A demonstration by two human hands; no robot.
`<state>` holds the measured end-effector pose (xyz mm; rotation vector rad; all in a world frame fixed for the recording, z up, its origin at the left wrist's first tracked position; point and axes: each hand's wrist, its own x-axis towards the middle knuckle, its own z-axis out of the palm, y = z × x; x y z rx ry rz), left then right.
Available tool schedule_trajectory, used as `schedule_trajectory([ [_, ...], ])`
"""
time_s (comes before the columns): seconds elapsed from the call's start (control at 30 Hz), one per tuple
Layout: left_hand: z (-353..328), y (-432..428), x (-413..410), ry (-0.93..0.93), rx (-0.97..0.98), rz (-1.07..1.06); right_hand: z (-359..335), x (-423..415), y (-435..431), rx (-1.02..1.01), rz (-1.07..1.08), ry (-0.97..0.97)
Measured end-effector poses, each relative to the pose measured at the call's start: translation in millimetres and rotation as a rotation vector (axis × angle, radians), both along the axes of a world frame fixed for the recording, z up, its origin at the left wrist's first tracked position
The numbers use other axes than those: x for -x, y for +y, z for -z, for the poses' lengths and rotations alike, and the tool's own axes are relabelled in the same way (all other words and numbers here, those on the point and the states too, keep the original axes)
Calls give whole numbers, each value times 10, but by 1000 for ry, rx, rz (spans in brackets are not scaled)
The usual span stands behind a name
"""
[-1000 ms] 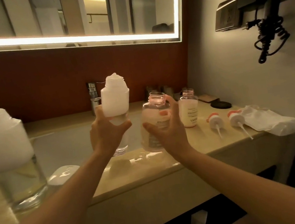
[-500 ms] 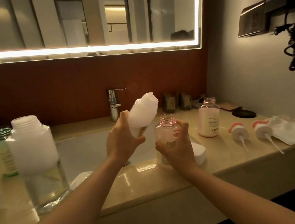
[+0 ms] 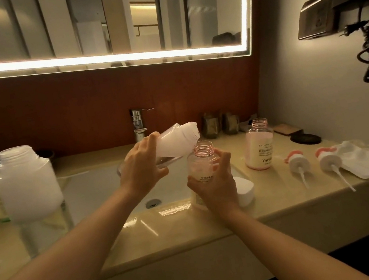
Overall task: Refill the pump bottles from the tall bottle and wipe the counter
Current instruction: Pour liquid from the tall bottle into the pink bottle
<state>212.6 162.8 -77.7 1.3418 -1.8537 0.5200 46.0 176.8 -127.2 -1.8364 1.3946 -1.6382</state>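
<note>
Hanging above the beige counter (image 3: 274, 200), a mirror (image 3: 109, 18) glows.

Only your two arms are showing in the view. Your left forearm (image 3: 75, 251) is appearing broad where it is nearest the camera and is narrowing to a slim wrist. Your right forearm (image 3: 279, 234) is tapering the same way. Both are lying uncovered along their whole visible length, from the frame edge to the wrist. Your left hand (image 3: 143, 168) and right hand (image 3: 215, 183) are bare as well, with slender fingers and knuckles that are showing only faintly. The dim bathroom light is leaving your nails too soft to make out any detail.
</note>
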Motion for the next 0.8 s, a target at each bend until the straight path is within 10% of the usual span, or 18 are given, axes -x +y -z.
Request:
schedule_trajectory([
  [0.8, -313, 116, -71, -311, 193, -86, -30, 12, 24, -21, 9, 43],
])
